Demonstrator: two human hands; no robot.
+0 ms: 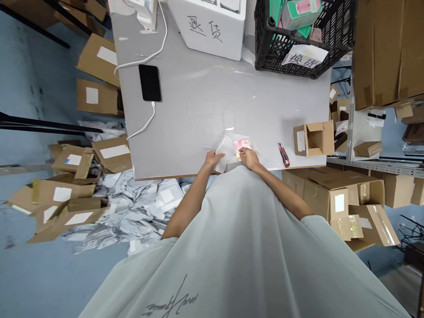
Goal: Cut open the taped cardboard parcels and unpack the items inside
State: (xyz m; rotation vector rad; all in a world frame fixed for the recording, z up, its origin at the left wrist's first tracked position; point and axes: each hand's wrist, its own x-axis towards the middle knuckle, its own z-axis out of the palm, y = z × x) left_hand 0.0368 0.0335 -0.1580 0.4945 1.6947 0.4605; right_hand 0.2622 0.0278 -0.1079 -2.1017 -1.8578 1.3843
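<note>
Near the table's front edge, my left hand (213, 159) pinches the side of a thin, whitish translucent wrapper (225, 148). My right hand (249, 157) is closed on a small pink box (243, 143) with a barcode label and a yellow patch low on its left side. Part of the wrapper lies around the box, and my fingers cover the box's lower right. To the right of my hands rests a red and black utility knife (283, 155). Farther right sits an open cardboard box (313, 138) with a white label.
On the grey table (198, 97) a black phone (150, 83) lies plugged into a white cable. A white foam box (212, 31) and a black crate (303, 48) of small boxes stand at the back. Cartons (338, 198) and crumpled packaging (132, 207) cover the floor beside me.
</note>
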